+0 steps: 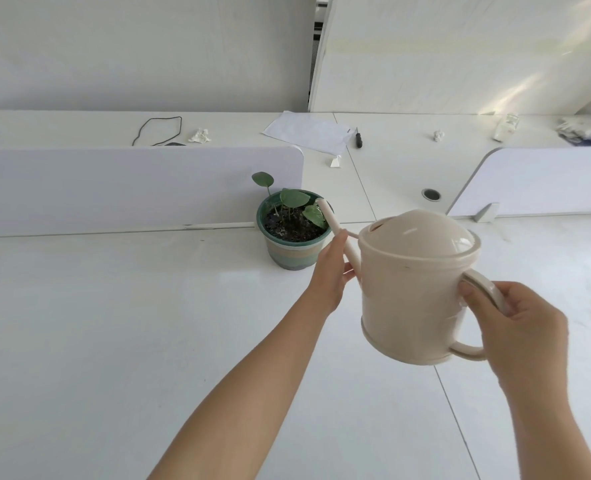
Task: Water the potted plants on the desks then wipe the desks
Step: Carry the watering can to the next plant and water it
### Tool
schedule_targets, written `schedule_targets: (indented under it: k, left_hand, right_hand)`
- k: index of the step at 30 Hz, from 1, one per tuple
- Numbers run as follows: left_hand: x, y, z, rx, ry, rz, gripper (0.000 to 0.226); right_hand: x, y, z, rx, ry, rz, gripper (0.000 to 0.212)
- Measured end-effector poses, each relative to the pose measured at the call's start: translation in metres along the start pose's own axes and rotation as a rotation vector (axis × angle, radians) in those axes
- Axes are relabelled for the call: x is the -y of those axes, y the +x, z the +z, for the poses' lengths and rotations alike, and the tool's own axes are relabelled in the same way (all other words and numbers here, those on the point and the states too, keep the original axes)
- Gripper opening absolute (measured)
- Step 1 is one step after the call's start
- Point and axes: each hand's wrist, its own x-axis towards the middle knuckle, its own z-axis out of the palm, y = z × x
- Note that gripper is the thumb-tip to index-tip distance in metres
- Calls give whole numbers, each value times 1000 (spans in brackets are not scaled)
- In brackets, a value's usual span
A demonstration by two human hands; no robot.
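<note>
One watering can (415,289), beige plastic with a domed lid, is held in the air above the near desk (114,341), tilted toward the single potted plant (294,230). Two hands are on it. Right hand (522,327) is closed round the can's looped handle, thumb pressed against the can wall. Left hand (332,271) is curled loosely about the lower part of the spout (339,233), fingers partly wrapped, steadying it. Spout tip sits over the rim of the pot, just above the soil; whether water is running cannot be told from this angle.

Pot count: one, green-rimmed with pale banded sides, standing on the near desk against the end of the left divider panel (131,188). Leaves visible: about four round ones. Divider panels: two (the second (546,181) at right).

On the far desk (408,157): one black cord loop (157,131), two crumpled tissues (200,135) and (438,135), one sheet of paper (311,131), one dark pen-like item (358,138), one cable port (431,194).
</note>
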Motion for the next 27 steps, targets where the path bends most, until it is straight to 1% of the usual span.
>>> schedule_targets:
  k: [6, 11, 15, 19, 22, 27]
  left_hand:
    - [7, -3, -5, -9, -52, -43, 23]
    - [13, -14, -28, -64, -91, -29, 20]
    - [9, -21, -46, -114, -134, 10, 21]
    - [11, -32, -70, -194, -169, 53, 16]
    - [15, -47, -89, -253, -166, 87, 16]
    - [25, -76, -121, -356, -143, 141, 21]
  right_hand:
    - [-6, -3, 0, 8, 9, 19, 20]
    - [-5, -16, 13, 65, 27, 6, 22]
    - [-5, -25, 27, 126, 43, 18, 14]
    - [-15, -37, 38, 207, 64, 60, 5]
    - [-25, -46, 48, 297, 48, 87, 5]
    - [-36, -62, 62, 428, -16, 76, 5]
